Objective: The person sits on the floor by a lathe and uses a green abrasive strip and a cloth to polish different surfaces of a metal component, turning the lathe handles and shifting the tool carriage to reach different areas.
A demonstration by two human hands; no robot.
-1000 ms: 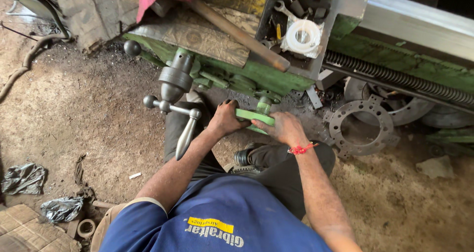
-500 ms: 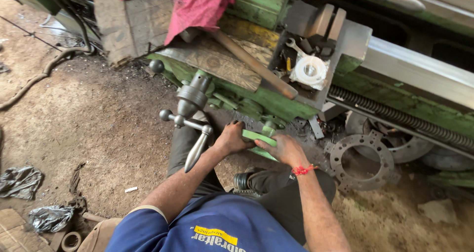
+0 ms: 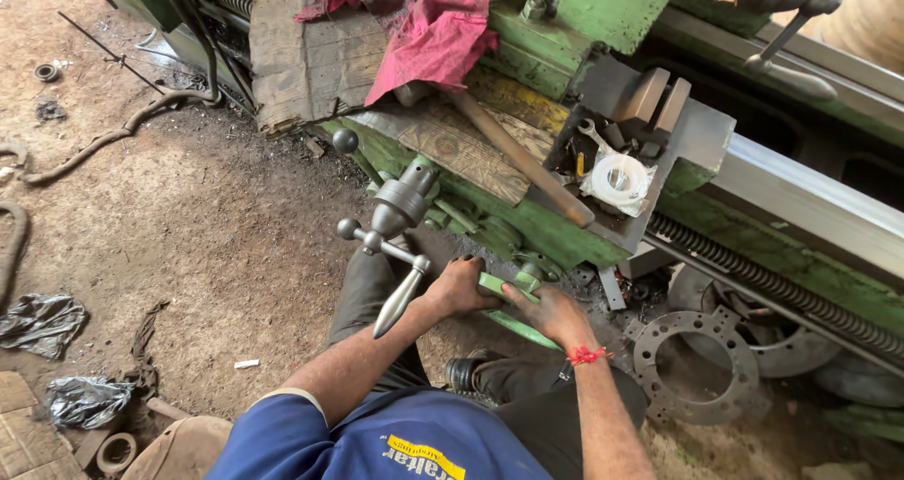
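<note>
**Green-painted iron under both hands**

Green paint over cast metal is what I see my two hands on: a handwheel (image 3: 513,296) low on the front apron of the lathe (image 3: 584,9), below the tool tray (image 3: 697,136). My left hand (image 3: 459,287) is wrapped shut over the wheel's left rim, fingers curled round it. My right hand (image 3: 551,312), with a red thread at the wrist, is closed on the rim's near side, thumb along the top.

I judge the wheel rigid and heavy, fixed on its shaft, so it will turn rather than lift. The paint looks worn and likely greasy, so the rim is the place to hold, with a full grip rather than fingertips.

Just left of my left hand stands a bare steel lever (image 3: 400,296), smooth and tapered, with ball ends. Above lie a wooden-handled hammer (image 3: 523,160), a crumpled red rag (image 3: 433,28) and a white roll of tape (image 3: 620,177). A flat steel flange ring (image 3: 697,367) with bolt holes rests on the dusty floor (image 3: 188,226).
</note>
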